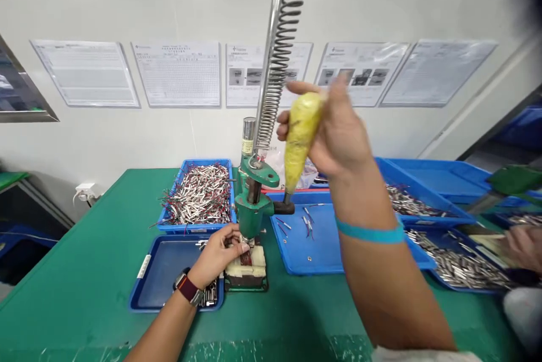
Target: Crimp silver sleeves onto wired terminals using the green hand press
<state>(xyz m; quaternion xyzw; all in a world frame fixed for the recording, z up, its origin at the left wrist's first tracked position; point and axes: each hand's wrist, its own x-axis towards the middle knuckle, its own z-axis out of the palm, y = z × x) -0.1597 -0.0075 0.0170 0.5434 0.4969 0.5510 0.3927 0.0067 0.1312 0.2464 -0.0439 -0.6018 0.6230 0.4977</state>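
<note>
A green hand press (pixel 249 204) with a tall coil spring (pixel 282 40) stands on the bench in front of me. My right hand (pixel 334 125) is raised at the press's lever handle (pixel 301 133), which is wrapped in yellow. Its palm rests against the handle and its fingers curl behind it, slightly blurred. Down at the press base (pixel 245 274), my left hand (pixel 220 254) pinches thumb and fingers together just under the ram. Whatever sits between those fingertips is too hidden to name. A watch (pixel 188 288) is on the left wrist, and a blue band (pixel 370 232) circles the right forearm.
Behind the left hand, a blue bin (pixel 232 187) holds many white wired parts. A darker tray (pixel 141 288) with metal tubes lies nearer. Right of the press, a blue tray (pixel 296 263) carries several wired pieces. Farther right are metal-part trays (pixel 461 288) and another person's hand (pixel 525 246).
</note>
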